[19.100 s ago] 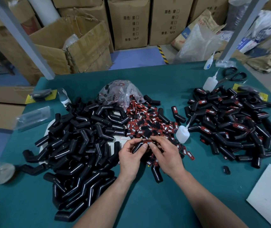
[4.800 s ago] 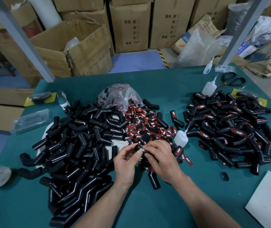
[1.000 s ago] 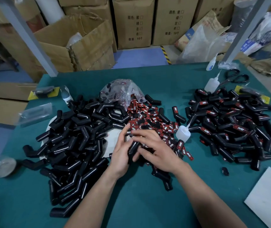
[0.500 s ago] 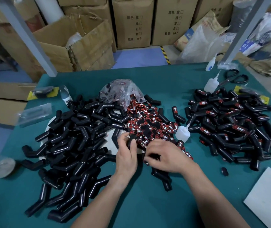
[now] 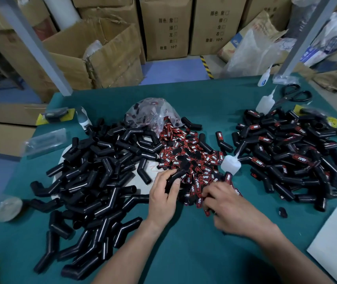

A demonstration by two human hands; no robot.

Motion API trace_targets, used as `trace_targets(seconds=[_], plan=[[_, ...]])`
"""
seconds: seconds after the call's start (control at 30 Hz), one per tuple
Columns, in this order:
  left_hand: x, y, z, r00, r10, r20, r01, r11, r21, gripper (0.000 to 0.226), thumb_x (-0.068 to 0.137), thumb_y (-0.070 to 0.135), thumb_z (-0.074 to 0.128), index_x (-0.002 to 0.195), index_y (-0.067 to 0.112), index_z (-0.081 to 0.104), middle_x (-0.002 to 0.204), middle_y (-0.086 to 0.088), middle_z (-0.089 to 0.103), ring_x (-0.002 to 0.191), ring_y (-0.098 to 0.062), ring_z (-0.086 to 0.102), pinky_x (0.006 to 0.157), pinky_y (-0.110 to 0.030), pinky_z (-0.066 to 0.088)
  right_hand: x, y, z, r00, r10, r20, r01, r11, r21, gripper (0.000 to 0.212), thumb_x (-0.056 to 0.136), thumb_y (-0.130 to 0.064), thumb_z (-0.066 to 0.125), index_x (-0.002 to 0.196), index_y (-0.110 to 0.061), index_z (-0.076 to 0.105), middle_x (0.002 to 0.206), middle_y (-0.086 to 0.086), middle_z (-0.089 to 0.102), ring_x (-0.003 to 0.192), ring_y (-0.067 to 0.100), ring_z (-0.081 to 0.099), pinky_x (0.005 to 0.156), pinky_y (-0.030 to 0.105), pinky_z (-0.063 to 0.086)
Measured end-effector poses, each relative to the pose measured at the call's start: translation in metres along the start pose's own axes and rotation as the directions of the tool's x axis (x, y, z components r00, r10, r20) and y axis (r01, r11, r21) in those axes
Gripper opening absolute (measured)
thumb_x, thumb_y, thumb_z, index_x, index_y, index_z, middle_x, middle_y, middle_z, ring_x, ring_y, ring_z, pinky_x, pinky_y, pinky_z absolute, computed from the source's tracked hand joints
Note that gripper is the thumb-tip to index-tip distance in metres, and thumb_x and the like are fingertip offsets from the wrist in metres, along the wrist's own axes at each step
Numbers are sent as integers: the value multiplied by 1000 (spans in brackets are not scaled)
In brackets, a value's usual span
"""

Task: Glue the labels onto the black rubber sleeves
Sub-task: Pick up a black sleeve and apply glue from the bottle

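While the left hand (image 5: 163, 198) grips one black rubber sleeve (image 5: 173, 179) at the near edge of the label pile (image 5: 190, 156) mid-worktop (image 5: 194, 253), the right hand (image 5: 233, 210) curls its fingers (image 5: 207, 194) among the labels; whether it pinches one, I cannot tell. Bare sleeves (image 5: 102, 171) heap toward the left edge, labelled sleeves (image 5: 296, 154) toward the right, with a glue bottle (image 5: 230, 163) between pile and labelled heap.

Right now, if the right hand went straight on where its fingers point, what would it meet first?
The heap of labels; fingertips of the right hand seem to touch it, though depth is unclear.
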State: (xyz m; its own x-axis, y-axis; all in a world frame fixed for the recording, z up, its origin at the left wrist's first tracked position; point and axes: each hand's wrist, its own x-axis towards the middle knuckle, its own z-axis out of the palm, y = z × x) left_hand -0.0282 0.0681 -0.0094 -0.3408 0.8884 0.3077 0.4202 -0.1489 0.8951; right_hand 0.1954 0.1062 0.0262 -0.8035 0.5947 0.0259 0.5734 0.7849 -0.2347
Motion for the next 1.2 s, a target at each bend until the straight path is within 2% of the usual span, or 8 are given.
trace_targets(seconds=[0.23,0.33,0.4,0.5,0.7,1.0,1.1,1.2], plan=[[8,-7,-1,979,-203,23,204,973,-110,29,101,44,57,128,55,59,132,21,60,127,-13,59,112,-40,47,3,17,-14,975,91,-202,-72,993,98,28,78,-32,72,105,-27,69,123,-11,59,122,16,50,113,43,29],[8,-6,-3,974,-226,-29,221,967,-131,29,96,46,63,121,61,61,129,23,60,129,-11,57,113,-45,46,17,24,-22,632,517,-578,-245,840,483,33,83,-13,69,115,-13,61,124,-1,53,121,20,50,104,32,41],[10,-6,-3,960,-277,-34,266,945,-192,34,93,35,68,116,60,64,126,22,61,125,-13,60,111,-49,48,23,35,-23,427,775,-465,-355,617,702,57,81,-2,70,131,-16,48,132,-4,38,126,22,45,101,35,44],[11,-7,-2,956,-292,-33,281,940,-191,40,91,25,68,113,58,66,123,22,62,123,-13,61,110,-49,49,27,50,-14,512,820,-254,-481,519,706,76,82,-8,73,145,-22,34,136,-9,32,132,19,39,106,35,40],[9,-8,-2,956,-295,-16,284,932,-224,39,93,24,68,114,57,66,124,20,63,123,-17,62,107,-44,52,44,55,-15,575,801,-169,-598,552,581,22,92,-25,67,109,-18,54,104,8,64,88,24,57,72,31,41],[12,-7,-1,953,-301,-30,287,931,-226,29,95,32,66,119,50,66,127,17,64,123,-20,63,109,-52,49,10,-48,8,853,520,53,-295,396,870,41,86,-56,60,124,-64,44,110,-24,63,84,7,69,70,27,58],[13,-8,-1,951,-309,-21,294,922,-252,28,93,42,66,120,51,65,128,15,63,119,-29,65,107,-56,49,4,-32,18,835,550,1,-316,479,819,49,91,-46,66,134,-56,43,129,-27,58,118,-3,57,98,22,46],[10,-10,-2,950,-310,-15,297,921,-251,30,93,46,66,122,51,65,130,15,63,122,-27,64,108,-55,49,7,-8,10,720,691,-60,-332,419,845,55,88,-32,76,124,-63,47,117,-18,67,102,2,67,89,28,55]])
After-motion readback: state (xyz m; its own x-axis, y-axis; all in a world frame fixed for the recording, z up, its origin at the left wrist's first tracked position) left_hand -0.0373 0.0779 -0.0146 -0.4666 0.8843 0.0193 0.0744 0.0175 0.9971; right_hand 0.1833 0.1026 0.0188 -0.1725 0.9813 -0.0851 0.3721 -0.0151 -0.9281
